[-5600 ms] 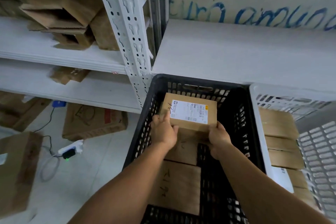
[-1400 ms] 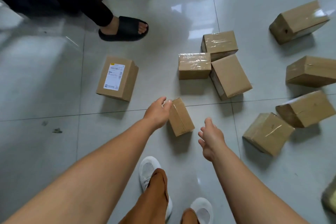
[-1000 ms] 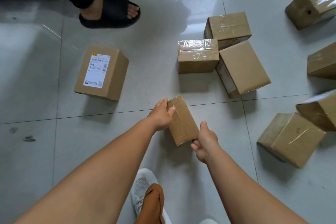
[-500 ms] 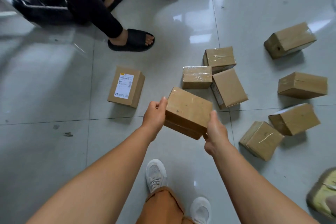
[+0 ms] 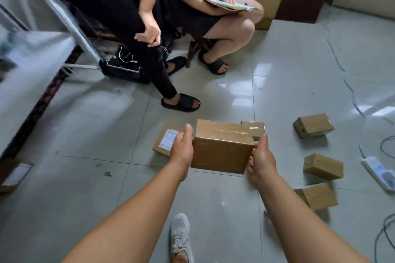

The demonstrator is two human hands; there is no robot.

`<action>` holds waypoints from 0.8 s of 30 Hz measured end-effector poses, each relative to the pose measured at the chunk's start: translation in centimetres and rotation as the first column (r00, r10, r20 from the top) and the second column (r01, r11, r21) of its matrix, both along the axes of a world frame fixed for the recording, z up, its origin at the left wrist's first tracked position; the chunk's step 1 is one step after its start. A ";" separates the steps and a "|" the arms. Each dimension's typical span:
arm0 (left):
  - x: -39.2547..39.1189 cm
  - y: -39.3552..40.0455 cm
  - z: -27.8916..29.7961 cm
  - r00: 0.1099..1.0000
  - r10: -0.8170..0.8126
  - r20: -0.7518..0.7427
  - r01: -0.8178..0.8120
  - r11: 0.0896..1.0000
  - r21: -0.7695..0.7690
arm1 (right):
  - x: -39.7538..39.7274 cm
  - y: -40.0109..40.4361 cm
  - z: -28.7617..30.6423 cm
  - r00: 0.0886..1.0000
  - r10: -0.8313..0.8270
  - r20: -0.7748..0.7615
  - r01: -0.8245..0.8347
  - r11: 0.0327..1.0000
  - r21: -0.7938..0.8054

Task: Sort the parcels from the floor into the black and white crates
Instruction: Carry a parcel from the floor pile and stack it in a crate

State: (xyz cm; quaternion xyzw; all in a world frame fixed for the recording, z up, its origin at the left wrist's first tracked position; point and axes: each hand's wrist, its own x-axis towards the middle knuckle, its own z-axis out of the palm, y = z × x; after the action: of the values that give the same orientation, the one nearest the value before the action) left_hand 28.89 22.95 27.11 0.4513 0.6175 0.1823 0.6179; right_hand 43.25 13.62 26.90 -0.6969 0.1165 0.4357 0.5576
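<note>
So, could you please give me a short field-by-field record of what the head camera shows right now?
held parcel: plain taped carton, lifted clear of the floor
left hand: grips the carton's left side
right hand: grips its right side
labelled parcel: on the floor, behind the left hand
other parcels on floor: at least four
crates: not in view
bystanders: two seated people, black slides
hazard: power strip and cables at right

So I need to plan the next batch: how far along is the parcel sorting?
Crates are out of view, so nothing shows as done. Left hand and right hand hold one taped brown cardboard parcel. At least five brown boxes remain on the grey tiled floor, including a white-labelled box.
</note>
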 end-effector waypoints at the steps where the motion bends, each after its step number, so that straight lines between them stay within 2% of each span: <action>1: -0.6 -0.4 1.2 1.000 0.007 0.020 -0.007 1.000 -0.002 | -0.4 -0.1 1.5 1.000 0.018 -0.003 -0.018 1.000 0.021; 4: -2.3 -1.6 4.8 0.997 -0.001 0.074 0.000 1.000 0.002 | -1.4 -0.1 5.4 0.991 0.131 -0.009 -0.130 0.990 0.058; 11: -7.6 -3.6 12.8 0.960 0.232 0.157 -0.248 0.964 0.092 | -5.0 0.3 11.3 0.944 0.328 0.047 -0.331 0.940 0.083; 16: -12.7 -4.6 16.4 0.911 0.368 0.186 -0.393 0.912 0.120 | -9.7 1.4 15.0 0.864 0.497 0.076 -0.503 0.854 0.136; 24: -23.2 -6.6 20.2 0.832 0.480 0.278 -0.536 0.825 0.178 | -19.3 2.9 18.8 0.750 0.629 0.205 -0.661 0.701 0.269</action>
State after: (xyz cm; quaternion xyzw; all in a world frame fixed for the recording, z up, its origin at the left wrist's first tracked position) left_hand 5.70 16.37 47.35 0.3201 0.6152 0.4660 0.5495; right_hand 23.97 16.47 45.68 -0.6121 -0.2356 0.5815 0.4814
